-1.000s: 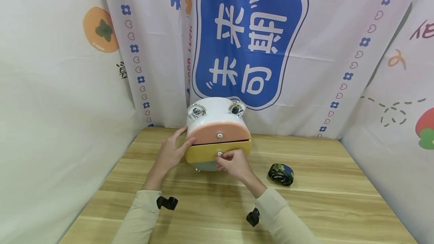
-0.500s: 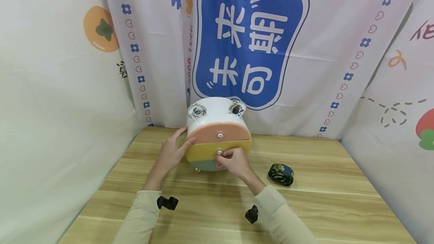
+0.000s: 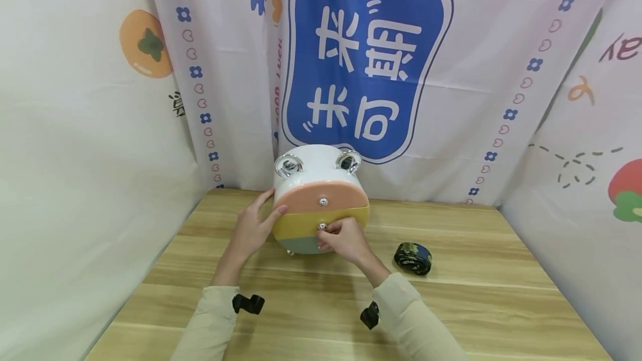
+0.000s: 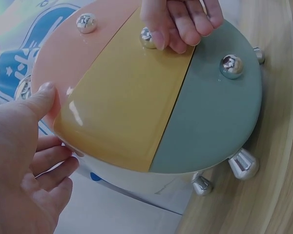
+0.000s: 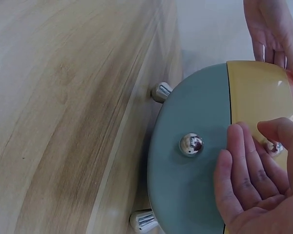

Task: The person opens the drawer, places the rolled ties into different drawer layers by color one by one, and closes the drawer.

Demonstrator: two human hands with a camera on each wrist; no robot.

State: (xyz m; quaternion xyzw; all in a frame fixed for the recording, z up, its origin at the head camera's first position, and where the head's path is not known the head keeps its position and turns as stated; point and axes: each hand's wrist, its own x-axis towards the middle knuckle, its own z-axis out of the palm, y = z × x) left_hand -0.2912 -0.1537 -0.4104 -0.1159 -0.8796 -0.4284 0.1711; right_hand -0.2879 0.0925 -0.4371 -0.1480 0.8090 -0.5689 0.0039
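Right hand (image 3: 345,238) pinches a yellow drawer's (image 3: 296,226) knob (image 3: 322,227); relaxed left hand (image 3: 252,227) touches the cabinet (image 3: 317,164) near the desk's (image 3: 481,272) back edge.

The drawer cabinet (image 3: 311,208) stood on the tabletop (image 3: 311,305) near its rear edge, before the back cloth (image 3: 371,88), with a left side cloth (image 3: 90,155) and a right side cloth (image 3: 592,261) flanking the tabletop. The top drawer (image 3: 301,199) lay above the middle drawer (image 3: 296,226), the bottom drawer (image 3: 301,245) under both. Two rings (image 3: 289,166) sat on the cabinet's top, one toward each side. The left hand (image 3: 253,224) was against its left side, the right hand (image 3: 346,238) before the middle drawer, at its knob (image 3: 322,227). Right of the cabinet, well apart and slightly nearer the front, lay a rolled band (image 3: 413,258)
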